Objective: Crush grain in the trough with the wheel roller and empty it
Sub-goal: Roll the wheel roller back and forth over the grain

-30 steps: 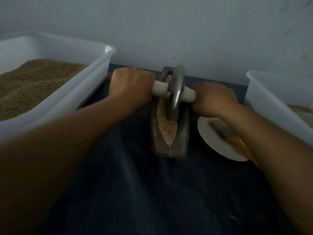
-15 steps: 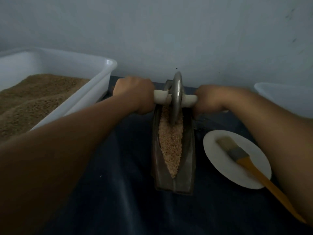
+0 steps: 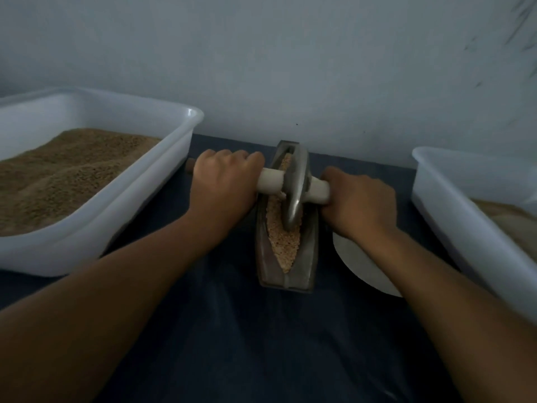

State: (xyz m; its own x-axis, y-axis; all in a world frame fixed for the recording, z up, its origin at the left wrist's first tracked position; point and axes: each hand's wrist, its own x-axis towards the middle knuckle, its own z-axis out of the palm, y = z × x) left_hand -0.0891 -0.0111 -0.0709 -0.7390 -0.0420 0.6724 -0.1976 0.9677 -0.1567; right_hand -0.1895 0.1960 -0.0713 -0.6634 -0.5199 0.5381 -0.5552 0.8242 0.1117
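Observation:
A narrow metal trough point(image 3: 308, 269) lies lengthwise on the dark table, holding pale crushed grain point(image 3: 283, 242). A metal wheel roller point(image 3: 296, 187) stands upright in the trough, near its middle, on a pale cross handle. My left hand point(image 3: 225, 187) grips the handle's left side. On the other side of the wheel, my right hand point(image 3: 359, 203) grips the right end. The wheel's lower rim sits in the grain.
A large white tub point(image 3: 145, 196) of brown grain stands at the left. Another white tub point(image 3: 453, 205) stands at the right, partly filled. A white plate point(image 3: 357, 263) lies right of the trough, mostly under my right forearm. A wall rises just behind the trough.
The wheel has rolled from the trough's far end toward me, with both hands drawing back. My right forearm now hides the brush on the plate.

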